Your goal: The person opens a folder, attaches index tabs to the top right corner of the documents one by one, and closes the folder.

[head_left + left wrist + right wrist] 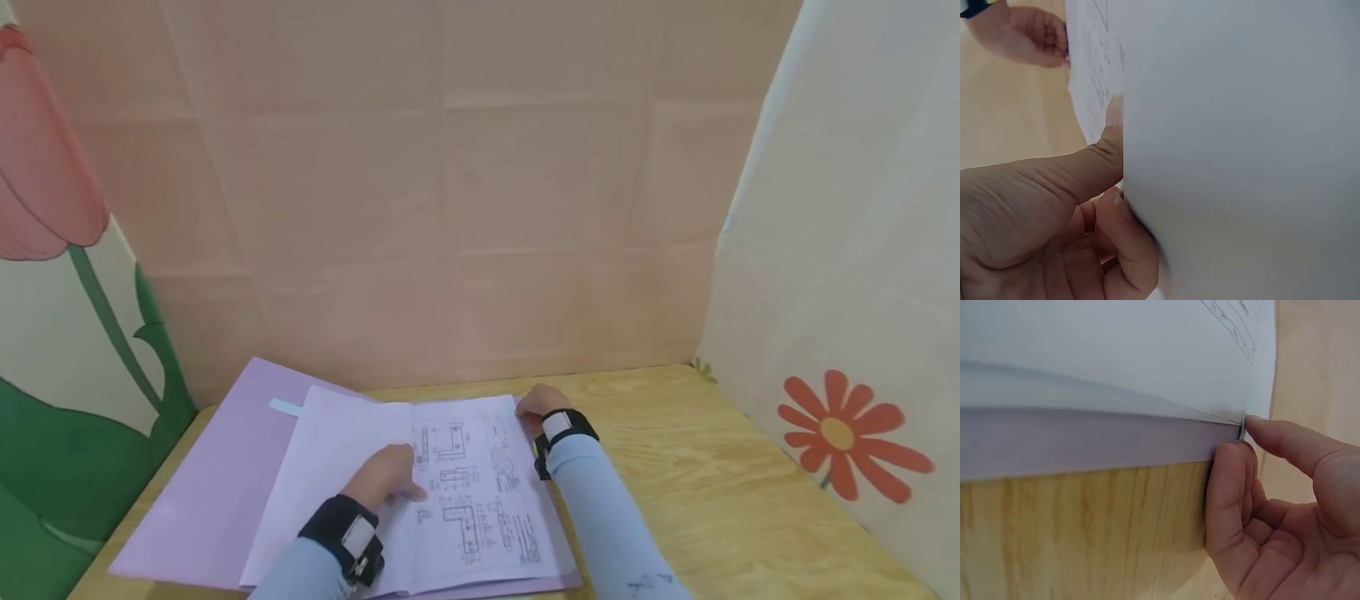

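Lilac and smooth, an open folder (198,500) is lying flat on the wood-grained worktop (697,483), carrying thin white pages (480,483) with angular black line drawings. Near the fold the left hand (386,475) is resting with its thumb outstretched and its other fingers curling, and whether they are gripping paper cannot be told, while the right hand (542,404) is pinching the pages near their far outer corner between thumb and fingers. Only the right wrist view is showing that pinch and a top sheet arching above those below; only the head view is showing a pale blue strip (285,407).
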Demonstrator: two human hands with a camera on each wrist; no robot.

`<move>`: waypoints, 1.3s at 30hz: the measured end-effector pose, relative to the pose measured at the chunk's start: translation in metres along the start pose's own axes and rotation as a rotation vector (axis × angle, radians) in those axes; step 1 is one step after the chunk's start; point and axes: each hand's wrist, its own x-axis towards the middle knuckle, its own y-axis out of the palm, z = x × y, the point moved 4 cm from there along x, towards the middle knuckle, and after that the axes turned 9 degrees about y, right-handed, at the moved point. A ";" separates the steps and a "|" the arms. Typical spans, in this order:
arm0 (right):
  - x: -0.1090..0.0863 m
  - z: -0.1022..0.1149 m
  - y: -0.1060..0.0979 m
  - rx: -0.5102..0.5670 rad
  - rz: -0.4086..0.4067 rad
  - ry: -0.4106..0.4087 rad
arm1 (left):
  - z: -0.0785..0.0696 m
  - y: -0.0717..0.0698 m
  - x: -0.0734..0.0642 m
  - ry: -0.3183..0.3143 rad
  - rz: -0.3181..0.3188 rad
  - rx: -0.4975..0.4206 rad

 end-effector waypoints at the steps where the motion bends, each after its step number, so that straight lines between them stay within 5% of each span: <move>1: 0.000 0.001 0.000 -0.014 -0.008 -0.009 | 0.000 0.000 0.000 0.000 -0.001 0.001; 8: 0.005 0.006 0.002 -0.112 -0.057 -0.062 | -0.001 -0.002 0.001 0.014 -0.005 0.012; 18: 0.003 -0.003 0.000 0.043 0.037 -0.005 | 0.002 0.000 0.003 0.000 0.011 0.021; 29: 0.013 -0.003 0.004 0.032 0.031 0.052 | -0.001 0.001 0.000 0.004 -0.001 0.010; 39: 0.011 0.000 0.004 -0.043 -0.010 0.025 | -0.002 0.000 -0.002 0.002 -0.003 0.006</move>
